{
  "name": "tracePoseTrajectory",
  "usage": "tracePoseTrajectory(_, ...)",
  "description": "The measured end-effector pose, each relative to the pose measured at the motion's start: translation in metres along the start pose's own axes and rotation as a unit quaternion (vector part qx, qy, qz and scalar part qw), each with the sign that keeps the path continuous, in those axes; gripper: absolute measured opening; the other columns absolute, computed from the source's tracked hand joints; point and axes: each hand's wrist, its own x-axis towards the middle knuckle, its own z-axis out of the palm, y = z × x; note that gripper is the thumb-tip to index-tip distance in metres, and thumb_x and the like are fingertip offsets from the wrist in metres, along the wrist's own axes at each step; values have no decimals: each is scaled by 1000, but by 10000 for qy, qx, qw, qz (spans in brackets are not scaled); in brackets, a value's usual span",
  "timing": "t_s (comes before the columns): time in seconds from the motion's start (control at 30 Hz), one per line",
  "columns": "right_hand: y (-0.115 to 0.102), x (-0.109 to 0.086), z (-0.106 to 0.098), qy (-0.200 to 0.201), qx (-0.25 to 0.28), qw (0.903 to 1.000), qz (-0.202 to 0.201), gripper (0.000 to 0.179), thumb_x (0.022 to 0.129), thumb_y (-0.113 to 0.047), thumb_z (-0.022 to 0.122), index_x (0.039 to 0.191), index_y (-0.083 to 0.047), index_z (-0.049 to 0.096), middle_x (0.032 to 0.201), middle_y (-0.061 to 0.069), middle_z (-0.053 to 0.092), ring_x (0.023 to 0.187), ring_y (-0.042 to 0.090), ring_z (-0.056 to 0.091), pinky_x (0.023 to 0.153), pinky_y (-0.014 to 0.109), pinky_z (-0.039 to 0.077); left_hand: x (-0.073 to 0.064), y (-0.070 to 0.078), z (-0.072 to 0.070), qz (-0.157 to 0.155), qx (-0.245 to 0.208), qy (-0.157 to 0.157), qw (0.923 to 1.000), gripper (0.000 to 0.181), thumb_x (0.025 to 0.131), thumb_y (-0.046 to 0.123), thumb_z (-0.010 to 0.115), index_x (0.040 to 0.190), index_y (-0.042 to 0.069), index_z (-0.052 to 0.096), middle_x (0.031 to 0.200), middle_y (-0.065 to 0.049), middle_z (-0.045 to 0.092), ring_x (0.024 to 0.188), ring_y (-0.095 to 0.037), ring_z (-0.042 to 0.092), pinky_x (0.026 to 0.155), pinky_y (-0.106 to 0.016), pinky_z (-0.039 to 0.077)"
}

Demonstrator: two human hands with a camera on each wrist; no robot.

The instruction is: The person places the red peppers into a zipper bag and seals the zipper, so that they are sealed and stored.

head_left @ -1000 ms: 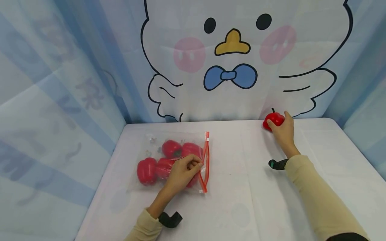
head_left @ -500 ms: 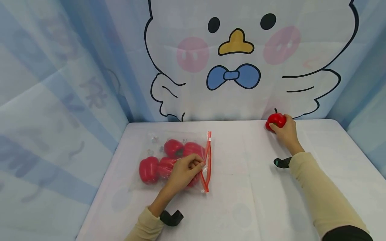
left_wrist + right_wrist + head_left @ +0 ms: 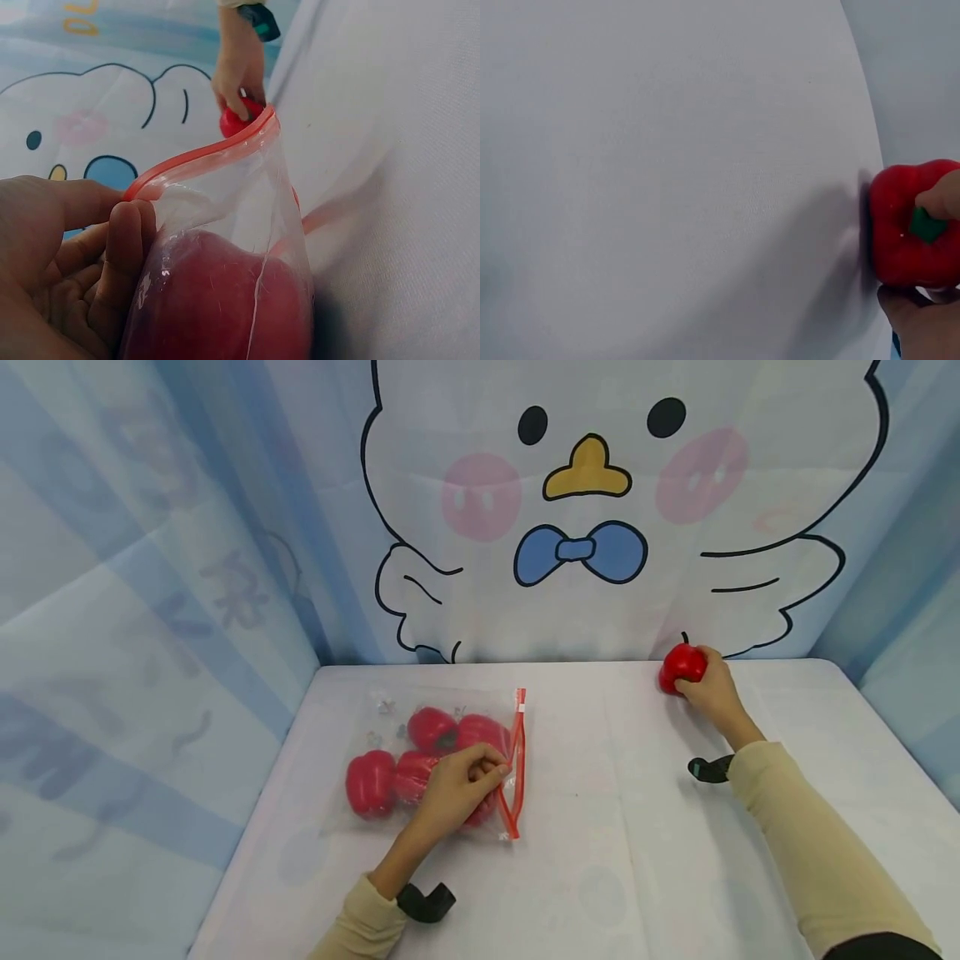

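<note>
My left hand (image 3: 457,785) pinches the red zip edge of a clear zip bag (image 3: 225,202) between thumb and fingers. Several red bell peppers (image 3: 371,783) lie inside the bag, partly covered by that hand in the head view. The bag's mouth gapes toward the right. At the far right of the table, my right hand (image 3: 712,689) grips one more red bell pepper (image 3: 684,667). Its green stem (image 3: 928,225) shows in the right wrist view, with the thumb beside it and a finger below.
A white-covered table (image 3: 592,827) lies under both hands. Behind its back edge hangs a cloth backdrop (image 3: 480,610) printed with a cartoon face and blue bow. Pale blue curtains (image 3: 150,652) close off the left and right sides.
The pepper in my right hand has turned slightly and sits a little lower at the table's back edge. My left hand keeps its hold on the bag.
</note>
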Motion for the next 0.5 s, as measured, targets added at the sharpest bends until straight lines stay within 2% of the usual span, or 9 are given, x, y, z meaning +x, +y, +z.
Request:
tracePoseTrajectory(0.23, -5, -8, 2, -100, 29, 9990, -425, 88, 97, -5, 65, 163, 5, 7, 167, 36, 16, 153, 59, 17, 116, 74, 31, 1, 1, 0, 47, 45, 0, 10000, 10, 99, 28, 73, 105, 21, 72, 86, 3, 69, 67, -12, 60, 59, -20, 50)
tracePoseTrajectory(0.37, -7, -14, 4, -330, -35, 9967, -738, 86, 97, -4, 64, 162, 6, 9, 165, 38, 17, 151, 61, 20, 115, 77, 30, 1, 0, 0, 48, 31, -37, 10000, 9, 99, 27, 73, 105, 21, 72, 86, 3, 69, 67, -11, 60, 59, -21, 51)
tracePoseTrajectory(0.5, -8, -22, 11, -584, -45, 9943, -886, 87, 97, -4, 66, 163, 4, 10, 165, 37, 19, 151, 60, 21, 114, 77, 33, 0, 0, 0, 6, -12, -63, 10000, 8, 100, 26, 72, 105, 20, 71, 85, 2, 69, 66, -12, 61, 59, -21, 52)
